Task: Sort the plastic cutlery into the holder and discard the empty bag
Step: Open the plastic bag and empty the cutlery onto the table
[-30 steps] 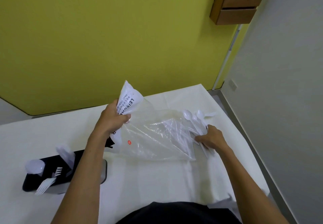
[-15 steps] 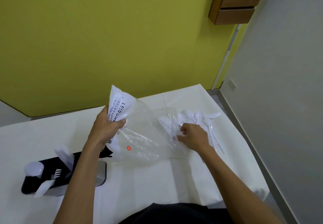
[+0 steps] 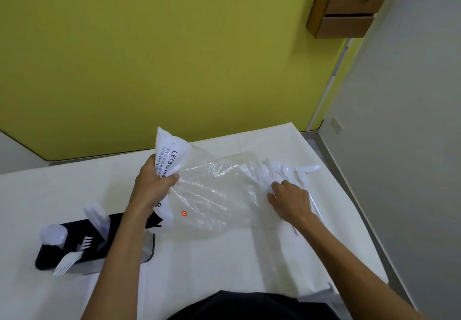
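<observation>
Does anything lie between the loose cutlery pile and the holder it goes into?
Yes. The clear bag, gripped by the left hand, sprawls across the table between the cutlery pile and the holder; the left forearm crosses the holder's end nearest the bag.

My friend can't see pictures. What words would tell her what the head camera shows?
A left hand grips the printed end of a clear plastic bag over a white table; the right hand lies on white plastic cutlery at the bag's other end. A black holder with forks in it stands at the left.
</observation>
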Available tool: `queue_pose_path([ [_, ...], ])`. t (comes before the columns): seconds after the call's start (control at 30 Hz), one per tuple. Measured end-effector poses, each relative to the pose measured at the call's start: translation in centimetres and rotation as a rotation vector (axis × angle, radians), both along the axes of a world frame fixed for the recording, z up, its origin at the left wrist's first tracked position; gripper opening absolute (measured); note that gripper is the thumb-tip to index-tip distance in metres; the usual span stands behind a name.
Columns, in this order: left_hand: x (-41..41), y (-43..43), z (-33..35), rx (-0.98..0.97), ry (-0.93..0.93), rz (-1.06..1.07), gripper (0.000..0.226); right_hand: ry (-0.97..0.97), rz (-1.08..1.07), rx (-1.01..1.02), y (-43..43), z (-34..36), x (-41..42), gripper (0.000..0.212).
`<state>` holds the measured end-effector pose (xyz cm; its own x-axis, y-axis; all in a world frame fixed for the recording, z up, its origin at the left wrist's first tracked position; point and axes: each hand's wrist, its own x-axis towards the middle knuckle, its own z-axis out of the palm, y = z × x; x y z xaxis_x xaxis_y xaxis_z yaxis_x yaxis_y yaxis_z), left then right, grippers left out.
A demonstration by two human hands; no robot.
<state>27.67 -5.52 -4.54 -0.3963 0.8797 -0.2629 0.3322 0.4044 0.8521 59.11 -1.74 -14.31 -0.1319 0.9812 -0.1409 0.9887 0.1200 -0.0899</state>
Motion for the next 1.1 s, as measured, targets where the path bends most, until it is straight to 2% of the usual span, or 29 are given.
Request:
queue_pose_path([
  [0.23, -0.3, 0.3, 0.9, 0.023, -0.091, 0.035, 0.035, -0.044, -0.130, -0.152, 0.8, 1.4, 1.8, 0.025],
  [0.3, -0.6, 0.2, 1.4, 0.042, -0.147, 0.066, 0.035, -0.020, -0.167, -0.147, 1.0, 1.7, 1.8, 0.021],
  [0.37, -0.6, 0.0, 1.8, 0.061, -0.197, 0.086, 0.031, 0.013, -0.176, -0.090, 1.0, 2.1, 1.4, 0.028],
  [0.5, -0.3, 0.0, 2.5, 0.075, -0.275, 0.100, 0.027, 0.195, -0.129, 0.077, 1.1, 2.5, 0.5, 0.037],
  [0.67, -0.1, -0.1, 2.6, 0.075, -0.262, 0.086, 0.028, 0.600, -0.153, -0.050, 2.3, 3.3, 1.2, 0.027],
  [0.73, 0.3, -0.1, 2.4, 0.071, -0.280, 0.071, 0.029, 0.595, -0.155, -0.113, 2.5, 3.5, 1.3, 0.021],
  [0.83, 0.6, -0.2, 2.4, 0.059, -0.298, 0.053, 0.027, 0.464, -0.173, -0.225, 2.2, 2.9, 1.4, 0.008],
  [0.97, -0.5, -0.5, 2.4, 0.062, -0.290, 0.071, 0.028, 0.306, -0.229, -0.257, 1.1, 1.0, 2.2, 0.013],
  [1.1, -1.3, -1.0, 2.3, 0.047, -0.288, 0.079, 0.029, 0.479, -0.288, -0.123, 1.0, 1.5, 2.1, 0.015],
])
